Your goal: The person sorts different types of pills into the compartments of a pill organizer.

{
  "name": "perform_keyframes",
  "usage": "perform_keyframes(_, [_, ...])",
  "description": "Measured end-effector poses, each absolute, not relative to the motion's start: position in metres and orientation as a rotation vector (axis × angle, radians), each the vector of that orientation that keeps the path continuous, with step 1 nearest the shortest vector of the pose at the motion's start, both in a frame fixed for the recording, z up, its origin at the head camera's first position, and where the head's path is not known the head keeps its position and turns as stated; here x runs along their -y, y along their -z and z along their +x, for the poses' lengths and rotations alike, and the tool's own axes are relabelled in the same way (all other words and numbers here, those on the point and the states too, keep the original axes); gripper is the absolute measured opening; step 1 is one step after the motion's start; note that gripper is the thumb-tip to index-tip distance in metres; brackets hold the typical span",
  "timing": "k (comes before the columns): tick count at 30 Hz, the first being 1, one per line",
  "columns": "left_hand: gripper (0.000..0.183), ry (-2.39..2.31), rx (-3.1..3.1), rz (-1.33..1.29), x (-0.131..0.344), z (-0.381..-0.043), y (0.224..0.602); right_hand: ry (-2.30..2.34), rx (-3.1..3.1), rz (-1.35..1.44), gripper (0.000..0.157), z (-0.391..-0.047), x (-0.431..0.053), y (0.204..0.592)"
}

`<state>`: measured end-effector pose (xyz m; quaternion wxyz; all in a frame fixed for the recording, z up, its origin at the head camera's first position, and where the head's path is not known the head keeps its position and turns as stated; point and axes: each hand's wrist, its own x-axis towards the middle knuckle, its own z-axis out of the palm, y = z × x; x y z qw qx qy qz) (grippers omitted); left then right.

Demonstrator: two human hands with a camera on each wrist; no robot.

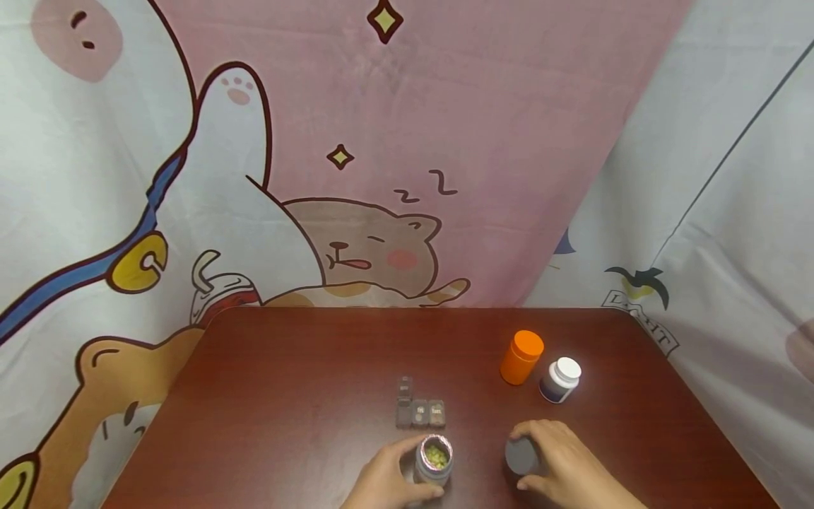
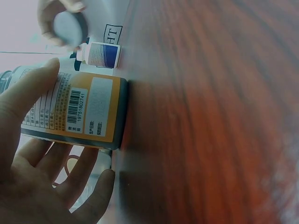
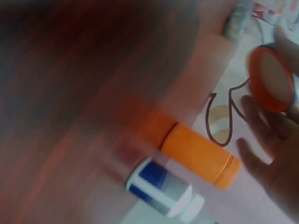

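My left hand (image 1: 384, 479) grips a grey pill bottle (image 2: 100, 109) with a yellow label, its thumb on one side and fingers on the other. The bottle's mouth is uncovered, with torn foil round the rim and yellow-green pills (image 1: 436, 457) inside. To the right, my right hand (image 1: 562, 459) holds a round dark grey lid (image 1: 521, 456) between thumb and fingers. The right wrist view shows the lid's pale underside and orange-red inner rim. Just beyond the bottle lies a small see-through grey pill organizer (image 1: 420, 413), its boxes set in an L shape; small things show in some of them.
An orange bottle (image 1: 521, 359) with an orange cap stands at the right of the brown table (image 1: 286, 396). Beside it is a white bottle (image 1: 561, 380) with a dark blue label. Cartoon-print cloth (image 1: 509, 141) hangs behind the table's far edge and along its sides.
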<state>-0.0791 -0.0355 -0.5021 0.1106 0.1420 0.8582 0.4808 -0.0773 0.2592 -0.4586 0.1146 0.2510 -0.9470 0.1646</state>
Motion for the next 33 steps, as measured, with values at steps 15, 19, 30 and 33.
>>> perform_keyframes(15, [0.075,-1.419,-2.53,0.45,0.035,-0.079,0.504,0.189,2.57,0.88,0.038,-0.086,-0.285,0.475])
perform_keyframes(19, [0.076,-1.407,-2.544,0.455,0.036,-0.08,0.504,0.274,2.518,0.879,0.032,-0.086,-0.285,0.482])
perform_keyframes(30, [0.076,-1.399,-2.563,0.435,0.035,-0.079,0.504,0.084,2.648,0.946,0.04,-0.086,-0.265,0.486])
perform_keyframes(33, [0.077,-1.392,-2.567,0.437,0.034,-0.078,0.505,0.025,2.625,0.993,0.043,-0.086,-0.262,0.49])
